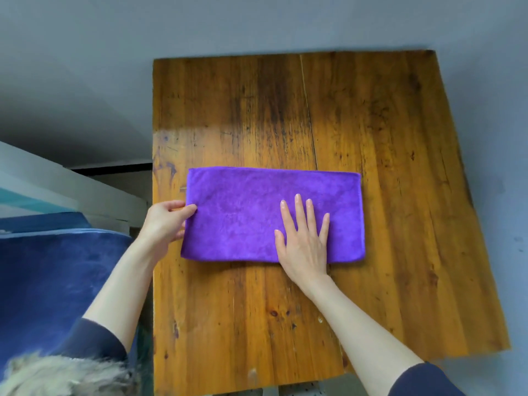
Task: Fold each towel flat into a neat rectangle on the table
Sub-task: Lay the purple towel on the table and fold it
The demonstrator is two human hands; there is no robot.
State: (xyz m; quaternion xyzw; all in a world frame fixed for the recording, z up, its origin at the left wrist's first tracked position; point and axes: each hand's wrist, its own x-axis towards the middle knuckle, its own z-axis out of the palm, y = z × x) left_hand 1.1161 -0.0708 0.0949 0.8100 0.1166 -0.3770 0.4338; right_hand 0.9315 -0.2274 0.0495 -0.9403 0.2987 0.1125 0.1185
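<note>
1. Grey wall and floor surround a worn, orange-brown wooden table whose top is streaked with dark stains; off its left edge sits a deep blue padded seat or cushion, with a pale fluffy patch of fur at the bottom corner, too blurred to identify.

2. Furthest left on the table, the left hand pinches the short left edge of the purple microfibre towel, thumb on top and the other fingers curled by the hem. That hold looks meant to lift this end and carry it across for the next fold.

3. Directly right of that hand, the towel lies as a long flat rectangle, already doubled to judge by its thick lower edge, lying near the middle of the table.

4. Further right, the right hand rests palm-down on the right half of the cloth, fingers straight and spread wide, holding nothing. It probably pins the fabric so it will not slide while the other end is raised, and marks roughly where a crease could fall.

5. Beyond the right hand, a short stretch of towel runs to its right edge, then bare wood.

6. Count: one towel in view, two hands, one table. The task speaks of each towel, yet no other towel shows.
</note>
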